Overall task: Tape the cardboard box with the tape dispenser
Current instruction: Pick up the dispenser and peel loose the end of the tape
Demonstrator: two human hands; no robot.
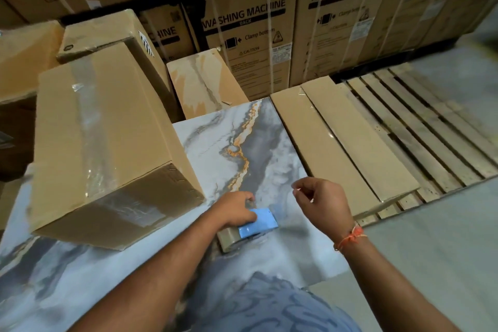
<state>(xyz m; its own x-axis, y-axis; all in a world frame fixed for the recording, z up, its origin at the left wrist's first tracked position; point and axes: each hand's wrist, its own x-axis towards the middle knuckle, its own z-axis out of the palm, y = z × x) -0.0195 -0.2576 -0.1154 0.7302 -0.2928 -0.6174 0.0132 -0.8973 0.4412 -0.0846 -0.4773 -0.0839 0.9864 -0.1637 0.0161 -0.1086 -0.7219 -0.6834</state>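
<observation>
A long cardboard box (107,132) lies on the marble-patterned table (269,153) at the left, with clear tape running along its top and over its near end. To its right a blue tape dispenser (257,224) with a brown tape roll rests on the table. My left hand (237,210) grips the dispenser from the left. My right hand (320,202) hovers just right of it, thumb and forefinger pinched together; whether they hold a tape end I cannot tell.
Flat cardboard pieces (342,140) lie on a wooden pallet (420,127) to the right. Large washing machine cartons (256,21) stand behind. Smaller boxes (204,83) sit past the table's far edge. Grey floor (444,250) lies at right.
</observation>
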